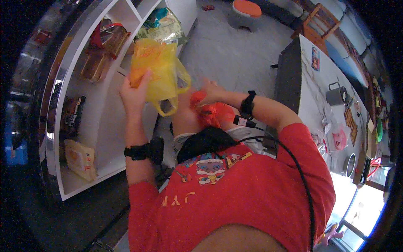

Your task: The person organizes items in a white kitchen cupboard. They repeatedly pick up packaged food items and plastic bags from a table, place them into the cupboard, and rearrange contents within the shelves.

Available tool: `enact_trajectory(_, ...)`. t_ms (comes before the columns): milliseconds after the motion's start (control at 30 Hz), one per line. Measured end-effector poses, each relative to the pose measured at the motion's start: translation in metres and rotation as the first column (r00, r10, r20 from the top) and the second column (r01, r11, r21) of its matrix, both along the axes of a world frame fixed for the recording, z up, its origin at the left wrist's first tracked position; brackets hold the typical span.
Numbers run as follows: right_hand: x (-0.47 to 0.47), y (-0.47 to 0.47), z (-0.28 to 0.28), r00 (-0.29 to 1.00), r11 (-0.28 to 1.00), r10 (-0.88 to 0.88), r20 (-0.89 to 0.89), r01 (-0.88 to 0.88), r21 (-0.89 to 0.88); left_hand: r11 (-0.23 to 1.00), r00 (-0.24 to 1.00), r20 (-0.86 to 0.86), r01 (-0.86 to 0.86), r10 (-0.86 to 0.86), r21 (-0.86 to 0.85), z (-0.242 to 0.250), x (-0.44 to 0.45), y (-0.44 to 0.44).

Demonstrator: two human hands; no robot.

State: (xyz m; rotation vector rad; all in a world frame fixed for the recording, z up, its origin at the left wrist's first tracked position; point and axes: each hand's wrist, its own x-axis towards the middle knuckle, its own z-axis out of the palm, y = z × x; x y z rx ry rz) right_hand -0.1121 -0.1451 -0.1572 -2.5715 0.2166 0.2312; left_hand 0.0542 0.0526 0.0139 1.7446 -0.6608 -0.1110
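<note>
My left hand (134,91) pinches a yellow plastic carrier bag (159,72) by its left side, with the thumb over the front. Faint orange-red print covers the bag's upper part, and its two loop handles hang toward my knees. Over my lap, my right hand (215,93) has part of a crumpled red plastic bag (217,115) between thumb and fingers. The rest of that red bag lies across my thighs. Some blur softens the fingertips of this hand.
To the left stands a white shelf unit (105,157) holding a cream printed bag (81,159), brown packages (100,60) and a green-and-white packet (163,28). A marble-patterned table (315,85) at right bears a grey mug (335,95). Farther off are an orange-topped stool (247,8) and a wooden chair (319,25).
</note>
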Motion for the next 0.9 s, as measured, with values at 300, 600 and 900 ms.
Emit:
enact_trajectory(300, -0.019, -0.048, 0.051, 0.994, 0.536, 0.105, 0.025, -0.078, 0.841, 0.998, 0.972, -0.235, 0.001, -0.014, -0.057, -0.059, 0.029, 0.001)
enact_trajectory(600, 0.036, -0.046, 0.16, 0.958, 0.681, -0.2, 0.205, -0.014, 0.732, 0.863, 0.655, -0.586, 0.219, -0.476, -0.456, -0.056, -0.003, -0.028)
enact_trajectory(900, 0.06, -0.009, 0.125, 0.819, 0.655, -0.493, 0.294, 0.127, 0.745, 0.896, 0.757, -0.493, 0.288, -0.429, -0.338, -0.04, -0.022, -0.034)
